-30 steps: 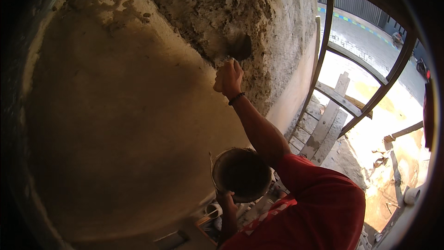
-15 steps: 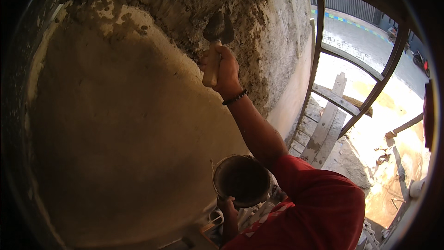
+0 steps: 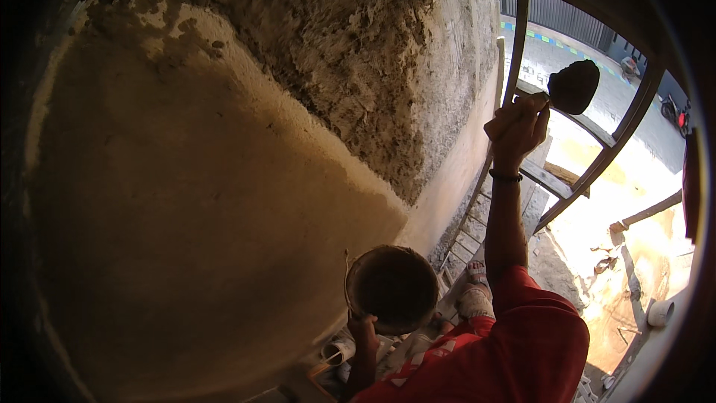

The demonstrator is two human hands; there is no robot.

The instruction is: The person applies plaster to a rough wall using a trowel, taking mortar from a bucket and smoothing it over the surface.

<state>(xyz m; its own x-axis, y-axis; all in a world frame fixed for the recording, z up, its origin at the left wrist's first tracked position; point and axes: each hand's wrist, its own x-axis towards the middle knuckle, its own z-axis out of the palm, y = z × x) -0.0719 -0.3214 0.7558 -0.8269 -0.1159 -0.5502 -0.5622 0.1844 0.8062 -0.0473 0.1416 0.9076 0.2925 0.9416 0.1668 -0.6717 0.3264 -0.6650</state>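
Note:
My right hand (image 3: 516,130) is raised at the right, away from the wall, its fingers wrapped round the handle of a trowel (image 3: 574,88). The trowel's blade looks dark against the bright opening; whether mortar lies on it I cannot tell. Low in the middle, my left hand (image 3: 364,332) grips the rim of a round dark bucket (image 3: 393,289) in front of my body. The bucket's inside is in shadow, so its contents are unclear. To the left stands the wall, with smooth plaster (image 3: 201,201) below and a rough, coarse surface (image 3: 350,52) above.
A frame of dark bars (image 3: 520,37) stands at the right, with planks and steps below it. Beyond lie a sunlit yard, a motorbike (image 3: 675,114) and a grey gate (image 3: 567,11). White pipes (image 3: 661,313) are at the lower right; another pipe piece (image 3: 339,349) is beside the bucket.
My right hand has swung the trowel from the rough upper wall rightward to in front of the barred opening. My left hand and the bucket have hardly moved.

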